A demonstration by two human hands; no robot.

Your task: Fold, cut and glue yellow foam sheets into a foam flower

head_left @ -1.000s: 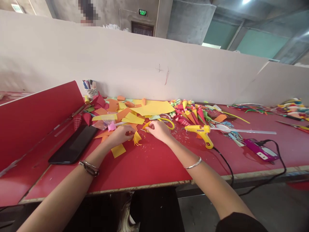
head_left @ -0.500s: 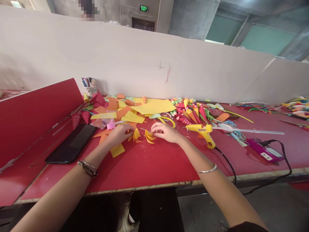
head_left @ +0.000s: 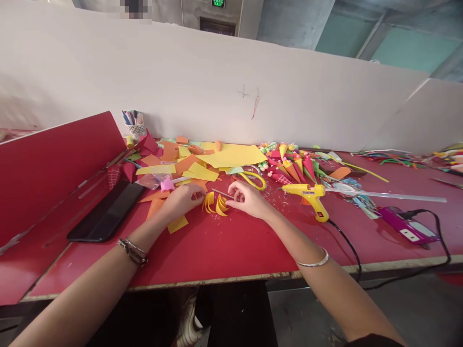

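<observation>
Two curled yellow paper pieces [head_left: 221,206] were seen side by side between the fingertips, already fringed and bowed. Both the left hand [head_left: 183,200] and the right hand [head_left: 249,198] were held with fingers loosely bent; whether either piece was pinched could not be told. A large yellow sheet [head_left: 235,155] beyond the fingers was left flat; formed cones [head_left: 290,169] were heaped past the right fingers.
</observation>
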